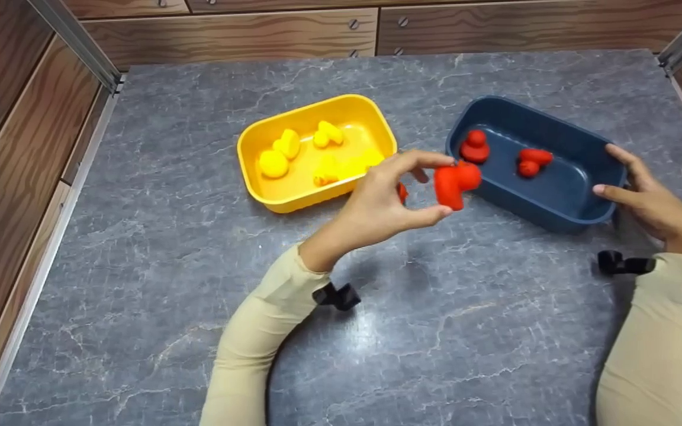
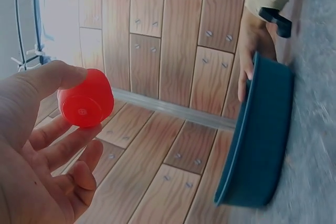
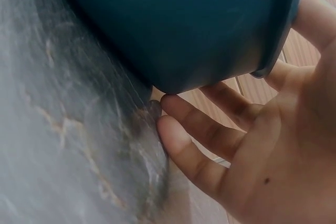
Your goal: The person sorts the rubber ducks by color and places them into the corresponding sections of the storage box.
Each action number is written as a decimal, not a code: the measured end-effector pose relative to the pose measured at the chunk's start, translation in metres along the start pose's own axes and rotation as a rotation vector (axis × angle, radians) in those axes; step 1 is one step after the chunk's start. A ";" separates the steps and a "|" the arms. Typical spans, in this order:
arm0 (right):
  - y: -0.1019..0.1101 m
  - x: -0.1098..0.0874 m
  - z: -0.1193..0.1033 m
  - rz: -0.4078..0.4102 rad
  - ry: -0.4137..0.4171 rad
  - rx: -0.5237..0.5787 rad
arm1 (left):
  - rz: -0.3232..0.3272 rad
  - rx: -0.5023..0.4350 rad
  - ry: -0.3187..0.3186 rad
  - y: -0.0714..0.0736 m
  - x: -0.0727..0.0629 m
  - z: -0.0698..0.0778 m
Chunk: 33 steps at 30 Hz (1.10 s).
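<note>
In the head view my left hand (image 1: 376, 198) pinches a red toy duck (image 1: 456, 184) between thumb and fingers, above the table and beside the near left side of a dark blue bin (image 1: 530, 204). The left wrist view shows the round, flat base of this red duck (image 2: 86, 100). My right hand (image 1: 658, 204) grips the right end of the bin, thumb inside the rim and other fingers along the outside. Inside the bin lie two red ducks, one upright (image 1: 475, 147) and one on its side (image 1: 533, 162). Another red piece (image 1: 402, 193) shows behind my left hand, mostly hidden.
Left of the blue bin stands a yellow bin (image 1: 270, 204) holding several yellow toy ducks (image 1: 274, 164). My left hand overlaps its near right corner in the head view. The grey marbled table (image 1: 140, 266) is bordered by wood-patterned panels (image 1: 228, 38) and metal edging.
</note>
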State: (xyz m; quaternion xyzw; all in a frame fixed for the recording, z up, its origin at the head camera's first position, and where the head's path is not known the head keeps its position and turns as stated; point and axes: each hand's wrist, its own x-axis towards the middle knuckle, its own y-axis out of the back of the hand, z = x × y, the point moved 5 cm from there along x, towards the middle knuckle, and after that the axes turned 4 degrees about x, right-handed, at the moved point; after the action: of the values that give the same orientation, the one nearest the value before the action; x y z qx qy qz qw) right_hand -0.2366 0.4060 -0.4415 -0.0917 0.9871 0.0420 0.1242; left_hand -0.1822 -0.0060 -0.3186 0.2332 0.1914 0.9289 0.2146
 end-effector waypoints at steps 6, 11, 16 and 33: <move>-0.002 0.000 -0.002 -0.017 0.022 0.027 | 0.005 0.004 -0.011 -0.014 0.012 0.006; -0.001 0.000 -0.001 -0.014 0.042 0.053 | 0.001 0.071 0.013 -0.035 0.022 0.004; -0.001 0.000 0.000 -0.015 0.049 0.063 | -0.009 0.070 0.069 -0.061 0.033 -0.001; -0.001 0.000 0.000 -0.021 0.080 0.124 | 0.029 0.038 0.251 -0.104 0.076 -0.033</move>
State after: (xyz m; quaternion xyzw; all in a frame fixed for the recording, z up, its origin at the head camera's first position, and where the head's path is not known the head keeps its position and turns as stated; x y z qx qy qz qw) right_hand -0.2359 0.4048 -0.4420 -0.0957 0.9910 -0.0244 0.0906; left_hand -0.2285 0.1092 -0.3663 0.1218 0.2312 0.9500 0.1711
